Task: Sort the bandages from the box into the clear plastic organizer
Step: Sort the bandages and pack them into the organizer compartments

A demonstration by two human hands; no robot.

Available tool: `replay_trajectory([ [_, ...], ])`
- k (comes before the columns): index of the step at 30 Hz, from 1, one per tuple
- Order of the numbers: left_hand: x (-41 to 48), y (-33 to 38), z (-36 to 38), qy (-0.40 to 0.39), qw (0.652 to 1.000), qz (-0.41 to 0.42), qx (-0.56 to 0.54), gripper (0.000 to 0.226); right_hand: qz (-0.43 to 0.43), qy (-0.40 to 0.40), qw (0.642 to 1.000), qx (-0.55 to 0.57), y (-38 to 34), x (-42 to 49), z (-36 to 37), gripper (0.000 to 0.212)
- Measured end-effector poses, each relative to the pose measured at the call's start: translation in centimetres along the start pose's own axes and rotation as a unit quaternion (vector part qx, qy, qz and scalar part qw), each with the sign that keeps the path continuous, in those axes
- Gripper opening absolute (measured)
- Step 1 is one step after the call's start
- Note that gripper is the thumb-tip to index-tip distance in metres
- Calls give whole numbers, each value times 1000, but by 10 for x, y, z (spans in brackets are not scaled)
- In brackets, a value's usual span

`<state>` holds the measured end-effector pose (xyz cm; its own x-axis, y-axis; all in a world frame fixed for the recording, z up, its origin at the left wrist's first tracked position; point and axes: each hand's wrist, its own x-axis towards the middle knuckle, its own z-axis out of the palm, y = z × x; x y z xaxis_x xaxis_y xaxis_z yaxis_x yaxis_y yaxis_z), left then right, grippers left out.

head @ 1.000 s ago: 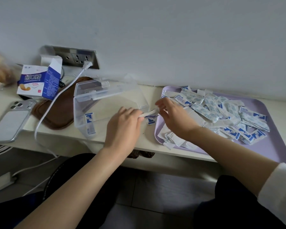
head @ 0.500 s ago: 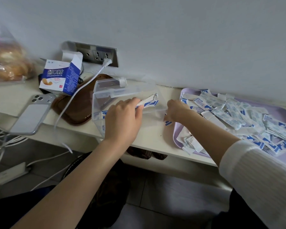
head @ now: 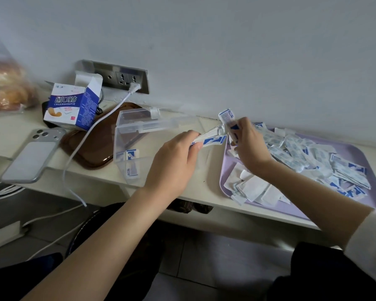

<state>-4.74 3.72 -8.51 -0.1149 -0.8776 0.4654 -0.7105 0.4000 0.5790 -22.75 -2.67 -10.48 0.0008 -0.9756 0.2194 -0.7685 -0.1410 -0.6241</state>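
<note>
From the head view, the left hand [head: 174, 161] sits at the middle of the frame. Its fingers are curled round a small stack of bandages [head: 211, 139] that points up and right. Just right of it, the right hand [head: 250, 146] pinches a single wrapped bandage [head: 227, 118] upright, and that bandage's lower end meets the tip of the stack. Both hands are raised above the pale counter [head: 193, 187], between the organizer and the tray.

The clear plastic organizer [head: 135, 137] stands left of centre with its lid open. Two bandages in the organizer [head: 130, 154] lie against its near wall.

On the right of the frame, a purple tray [head: 373, 170] holds a loose pile of bandages [head: 308, 157], blue-and-white wrappers mixed with plain white ones.

The opened bandage box [head: 74, 107] stands at the upper left, its flap up. Below it a phone [head: 32, 156] lies flat near the counter's edge. A brown tray [head: 89, 144] lies between the box and the organizer, and a white cable [head: 91, 131] crosses it from the wall socket panel [head: 122, 78]. At the far left edge there is a clear bag of bread [head: 4, 92].
</note>
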Motion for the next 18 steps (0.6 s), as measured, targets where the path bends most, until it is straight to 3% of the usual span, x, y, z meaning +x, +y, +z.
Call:
replay_trajectory([
  [6,-12,7,43,-184,978,-102,-12,15,-36,-16,999,3,33,-26,-35,12],
  [10,-12,10,61,-219,960,-169,-53,16,-51,-21,996,74,30,-28,-48,11],
  [15,-5,24,64,-263,946,-177,-62,9,-143,-148,976,-73,30,-44,-57,8],
  [18,-2,34,66,-296,937,-168,-75,18,-138,-151,973,-105,33,-49,-56,14],
])
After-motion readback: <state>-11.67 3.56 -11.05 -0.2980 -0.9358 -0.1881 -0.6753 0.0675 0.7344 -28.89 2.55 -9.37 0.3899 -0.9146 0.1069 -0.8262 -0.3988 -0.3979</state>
